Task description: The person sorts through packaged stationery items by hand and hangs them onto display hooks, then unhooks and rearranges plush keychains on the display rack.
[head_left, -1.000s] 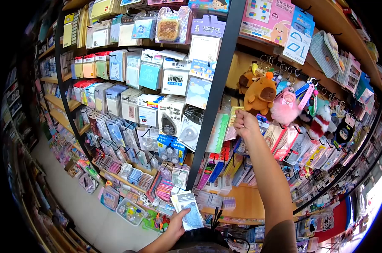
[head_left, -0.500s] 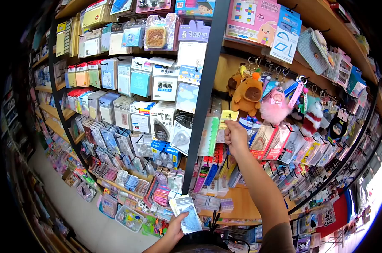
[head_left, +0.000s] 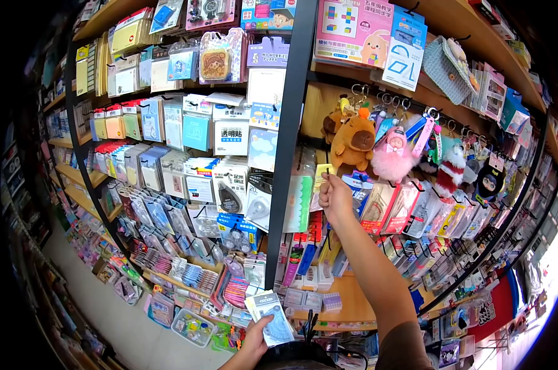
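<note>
Low in the view, my left hand (head_left: 256, 336) grips a few flat packets (head_left: 272, 317), the front one blue and white, with the thumb across them. My right hand (head_left: 335, 197) is raised to the rack right of the black post, its fingers closed at the edge of a small yellow card packet (head_left: 321, 177). The brown capybara plush (head_left: 353, 143) hangs just above that hand. To its left is a green scalloped-edge pack (head_left: 300, 200), and red-edged packets (head_left: 380, 206) hang to its right.
A black upright post (head_left: 285, 135) divides two racks. Left of it hang notepads and correction tapes (head_left: 231, 192). A pink fluffy keychain (head_left: 394, 157) and other charms hang at right. Below are a wooden shelf (head_left: 353, 302) and a clear bin (head_left: 192, 327) on the floor.
The racks have shifted left in view. My right hand has stayed at the yellow packet, which showed more fully above the fingers half a second ago. My left hand still holds its packets.
</note>
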A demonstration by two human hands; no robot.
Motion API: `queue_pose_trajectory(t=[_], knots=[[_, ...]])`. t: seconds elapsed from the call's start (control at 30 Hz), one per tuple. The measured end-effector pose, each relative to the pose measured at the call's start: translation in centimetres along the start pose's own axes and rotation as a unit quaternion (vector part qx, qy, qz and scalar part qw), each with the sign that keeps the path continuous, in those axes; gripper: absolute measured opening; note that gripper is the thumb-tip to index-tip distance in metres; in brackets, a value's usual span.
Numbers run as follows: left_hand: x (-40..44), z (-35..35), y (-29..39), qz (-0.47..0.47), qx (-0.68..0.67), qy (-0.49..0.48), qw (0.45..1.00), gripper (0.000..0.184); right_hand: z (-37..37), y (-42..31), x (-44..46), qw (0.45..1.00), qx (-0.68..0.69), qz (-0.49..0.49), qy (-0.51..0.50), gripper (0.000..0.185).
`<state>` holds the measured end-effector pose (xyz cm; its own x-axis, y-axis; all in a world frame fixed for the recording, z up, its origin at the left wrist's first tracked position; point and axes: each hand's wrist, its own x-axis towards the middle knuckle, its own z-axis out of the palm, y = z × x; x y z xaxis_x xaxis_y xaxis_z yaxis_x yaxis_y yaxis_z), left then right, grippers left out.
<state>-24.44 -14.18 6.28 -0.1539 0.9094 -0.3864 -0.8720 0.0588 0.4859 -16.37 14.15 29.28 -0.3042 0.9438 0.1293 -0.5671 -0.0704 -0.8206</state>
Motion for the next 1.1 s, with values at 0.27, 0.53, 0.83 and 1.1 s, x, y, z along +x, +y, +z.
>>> queue_pose_trajectory(t=[0.27,0.53,0.83,1.1], knots=[[0.3,0.1,-0.2,0.004,0.001,0.0,1.0,0.033,-0.5,-1.7,2.5,0.986,0.101,0.127,-0.041,0.017],[-0.2,0.3,-0.1,0.005,-0.005,0.007,1.0,0.034,-0.1,-1.9,2.9,0.996,0.052,0.079,-0.007,0.017],[-0.1,0.1,-0.1,0.001,-0.009,0.014,1.0,0.034,0.8,-1.9,2.3,0.999,0.011,0.044,0.014,0.015],[-0.6,0.8,0.4,-0.001,-0.007,0.023,1.0,0.033,-0.3,-1.9,3.0,0.999,-0.002,0.044,0.008,0.016]])
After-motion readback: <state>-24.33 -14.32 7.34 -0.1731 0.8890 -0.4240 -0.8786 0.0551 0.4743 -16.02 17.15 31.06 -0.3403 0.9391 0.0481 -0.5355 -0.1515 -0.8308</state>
